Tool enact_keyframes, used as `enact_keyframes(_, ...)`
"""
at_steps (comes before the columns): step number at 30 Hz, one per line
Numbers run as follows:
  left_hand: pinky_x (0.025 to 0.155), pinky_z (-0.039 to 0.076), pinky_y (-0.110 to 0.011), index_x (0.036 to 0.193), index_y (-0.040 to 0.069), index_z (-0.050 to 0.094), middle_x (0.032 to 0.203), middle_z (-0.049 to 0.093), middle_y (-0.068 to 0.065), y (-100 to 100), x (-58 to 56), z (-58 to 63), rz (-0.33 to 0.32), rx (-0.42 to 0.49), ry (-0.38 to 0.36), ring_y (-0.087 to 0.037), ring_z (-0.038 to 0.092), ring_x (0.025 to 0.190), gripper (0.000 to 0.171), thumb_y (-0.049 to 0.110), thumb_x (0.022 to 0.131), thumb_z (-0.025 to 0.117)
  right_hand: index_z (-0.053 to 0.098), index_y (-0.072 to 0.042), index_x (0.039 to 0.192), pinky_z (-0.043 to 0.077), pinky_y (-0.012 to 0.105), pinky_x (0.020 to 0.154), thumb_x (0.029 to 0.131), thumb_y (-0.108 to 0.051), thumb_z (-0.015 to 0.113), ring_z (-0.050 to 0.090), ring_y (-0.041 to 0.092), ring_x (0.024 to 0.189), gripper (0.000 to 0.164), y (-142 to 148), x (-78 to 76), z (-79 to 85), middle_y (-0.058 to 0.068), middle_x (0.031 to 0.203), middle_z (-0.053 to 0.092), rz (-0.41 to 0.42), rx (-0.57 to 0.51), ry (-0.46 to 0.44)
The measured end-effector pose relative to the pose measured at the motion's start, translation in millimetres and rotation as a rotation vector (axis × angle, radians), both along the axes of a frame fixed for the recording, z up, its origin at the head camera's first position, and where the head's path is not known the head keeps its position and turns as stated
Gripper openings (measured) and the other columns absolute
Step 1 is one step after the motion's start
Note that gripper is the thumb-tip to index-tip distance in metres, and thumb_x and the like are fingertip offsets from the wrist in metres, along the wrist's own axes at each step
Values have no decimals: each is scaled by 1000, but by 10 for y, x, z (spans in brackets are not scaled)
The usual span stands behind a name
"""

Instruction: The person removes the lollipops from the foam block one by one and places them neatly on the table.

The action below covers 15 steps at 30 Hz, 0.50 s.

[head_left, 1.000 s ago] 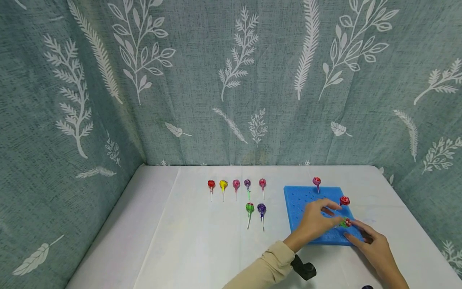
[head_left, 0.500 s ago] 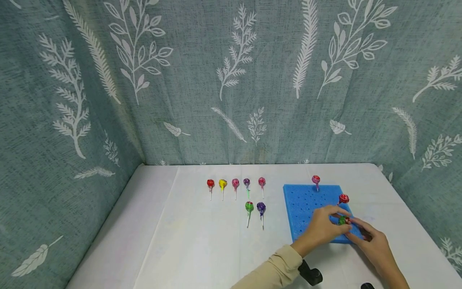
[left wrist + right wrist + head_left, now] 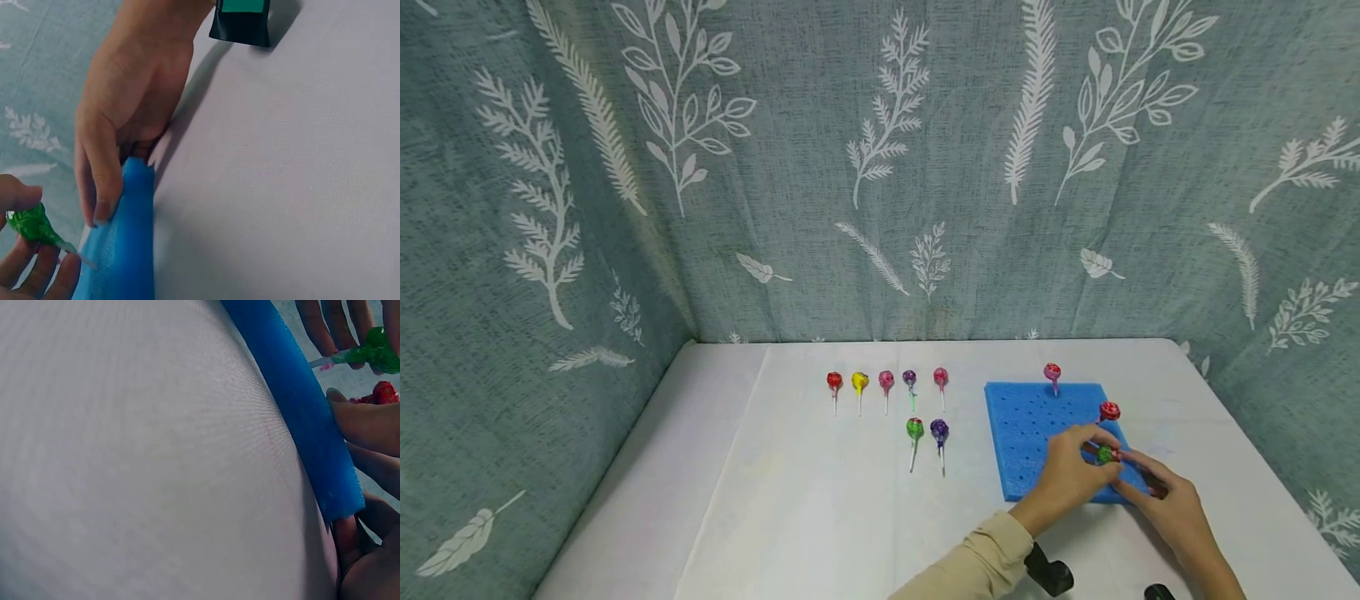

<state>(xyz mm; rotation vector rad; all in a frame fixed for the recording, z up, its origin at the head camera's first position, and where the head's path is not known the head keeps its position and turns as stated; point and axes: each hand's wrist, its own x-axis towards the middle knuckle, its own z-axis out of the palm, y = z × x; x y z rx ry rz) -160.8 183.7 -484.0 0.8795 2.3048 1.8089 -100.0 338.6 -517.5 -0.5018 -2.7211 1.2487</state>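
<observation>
My left hand pinches a green-wrapped lollipop over the near right part of a blue foam board dotted with small holes. In the left wrist view the lollipop's white stick slants down to the board's top surface. My right hand grips the board's near right corner, thumb on top and fingers under the edge, as the right wrist view shows. Two lollipops stand in the board: a pink one at the back edge and a red one at the right edge, just beyond my left fingers.
Left of the board, several lollipops lie on the white table: a back row including a red one and a yellow one, with a green one and a purple one nearer. A patterned curtain hangs behind.
My left hand has moved right and closer to my right hand, bringing its fingers around the green lollipop over the board. The right hand stays at the board's corner. The view has shifted slightly.
</observation>
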Motion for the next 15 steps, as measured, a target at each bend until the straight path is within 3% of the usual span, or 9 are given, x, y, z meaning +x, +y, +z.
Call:
enact_keyframes(3,64,45,-10,98,12,69,97,62,11,-20,-10,0,-3,6,12,2,55,83,19,6,80,74,47,2,136,39,56,93,86,-45,66,39,50,123,71,-5,-3,0,33,138,38,7,-1,2)
enact_keyframes(7,65,45,-10,98,12,68,96,63,11,-52,-13,12,12,15,17,1,56,85,18,6,81,73,47,0,136,47,29,85,85,-46,67,40,49,123,71,4,-5,0,32,138,39,14,4,-1)
enact_keyframes(12,65,46,-12,98,14,67,97,62,12,-60,-12,18,35,18,-2,1,55,86,18,9,82,74,48,-1,136,47,24,80,85,-46,67,41,47,123,71,16,0,-9,31,139,40,8,11,2)
enact_keyframes(15,64,46,-13,98,14,67,96,62,12,-59,-10,10,42,24,-16,1,54,86,19,9,81,74,48,-1,136,44,13,75,85,-45,67,41,47,123,70,11,3,-12,31,138,40,9,6,11)
